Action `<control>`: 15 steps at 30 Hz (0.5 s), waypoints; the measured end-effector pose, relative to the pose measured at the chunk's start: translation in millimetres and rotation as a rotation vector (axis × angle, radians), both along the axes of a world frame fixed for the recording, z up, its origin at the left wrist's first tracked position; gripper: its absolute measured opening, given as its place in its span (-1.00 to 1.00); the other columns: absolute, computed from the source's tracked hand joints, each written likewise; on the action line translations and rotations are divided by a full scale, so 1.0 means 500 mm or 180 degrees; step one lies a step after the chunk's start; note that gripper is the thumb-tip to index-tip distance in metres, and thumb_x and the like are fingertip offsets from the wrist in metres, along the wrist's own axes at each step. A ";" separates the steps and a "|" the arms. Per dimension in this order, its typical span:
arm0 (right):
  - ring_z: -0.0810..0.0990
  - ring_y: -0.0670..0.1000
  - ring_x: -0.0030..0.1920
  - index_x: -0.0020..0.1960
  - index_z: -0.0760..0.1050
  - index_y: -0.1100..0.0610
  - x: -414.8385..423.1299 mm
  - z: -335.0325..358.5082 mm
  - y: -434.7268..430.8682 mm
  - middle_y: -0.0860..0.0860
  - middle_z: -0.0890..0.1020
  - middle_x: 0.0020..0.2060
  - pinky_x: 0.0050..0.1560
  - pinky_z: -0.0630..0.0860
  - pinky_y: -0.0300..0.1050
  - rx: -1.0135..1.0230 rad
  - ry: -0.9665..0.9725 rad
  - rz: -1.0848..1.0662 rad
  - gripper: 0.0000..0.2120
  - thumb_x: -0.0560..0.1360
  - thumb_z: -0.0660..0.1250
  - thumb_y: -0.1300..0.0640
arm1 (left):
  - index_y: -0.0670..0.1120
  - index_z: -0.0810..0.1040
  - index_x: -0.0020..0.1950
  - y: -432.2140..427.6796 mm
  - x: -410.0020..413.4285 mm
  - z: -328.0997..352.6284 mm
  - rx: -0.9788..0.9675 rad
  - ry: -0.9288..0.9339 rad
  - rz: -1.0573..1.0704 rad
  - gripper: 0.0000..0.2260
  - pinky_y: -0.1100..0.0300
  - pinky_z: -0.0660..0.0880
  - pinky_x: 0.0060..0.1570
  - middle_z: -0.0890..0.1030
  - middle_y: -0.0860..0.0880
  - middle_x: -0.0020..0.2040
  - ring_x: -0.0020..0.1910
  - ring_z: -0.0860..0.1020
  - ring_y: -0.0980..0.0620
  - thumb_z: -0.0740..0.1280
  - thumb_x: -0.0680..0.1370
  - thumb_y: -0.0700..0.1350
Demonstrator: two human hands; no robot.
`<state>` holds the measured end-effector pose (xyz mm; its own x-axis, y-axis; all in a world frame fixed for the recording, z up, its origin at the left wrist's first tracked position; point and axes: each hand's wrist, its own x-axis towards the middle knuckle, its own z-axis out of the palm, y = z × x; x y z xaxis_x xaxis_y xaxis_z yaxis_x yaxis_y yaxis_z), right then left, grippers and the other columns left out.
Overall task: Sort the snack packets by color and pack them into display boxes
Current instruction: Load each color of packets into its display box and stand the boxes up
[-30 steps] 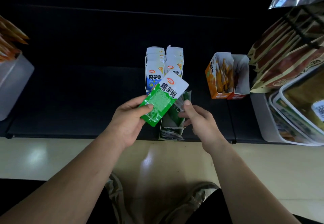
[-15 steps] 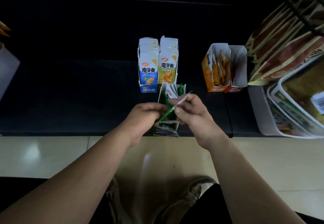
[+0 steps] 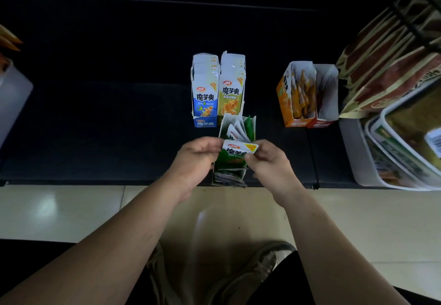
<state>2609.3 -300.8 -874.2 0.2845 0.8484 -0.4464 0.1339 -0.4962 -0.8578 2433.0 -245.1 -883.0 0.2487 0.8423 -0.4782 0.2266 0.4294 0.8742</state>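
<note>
A green-and-white snack packet (image 3: 235,153) stands upright at the front of the green display box (image 3: 224,127), which lies on the dark shelf near its front edge. My left hand (image 3: 195,159) pinches the packet's left side and my right hand (image 3: 268,161) pinches its right top corner. Several green packets (image 3: 241,129) stand in the box behind it. Behind the green box stand a blue box (image 3: 205,94) and a yellow box (image 3: 231,92), both full of packets.
An orange box (image 3: 285,94) with orange packets and a red box (image 3: 330,90) stand at right. Large brown snack bags (image 3: 386,66) and a white bin (image 3: 353,152) crowd the far right. A pale bin (image 3: 12,94) is at far left. Tiled floor lies below the shelf.
The green packet was held up flat in my left hand, then turned edge-on over the box; now both hands hold it upright, facing me, inside the box's front.
</note>
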 end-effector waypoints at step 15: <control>0.67 0.12 -0.08 -0.01 0.66 0.13 0.011 -0.010 0.000 0.10 0.73 -0.09 -0.15 0.54 -0.21 0.0203 0.0108 -0.0215 -0.70 0.55 0.22 0.41 | 0.13 0.54 0.41 0.070 0.037 -0.009 0.1103 0.1238 -0.1093 -0.59 0.25 0.46 0.00 0.52 0.13 0.10 -0.14 0.50 0.17 0.46 0.58 -0.11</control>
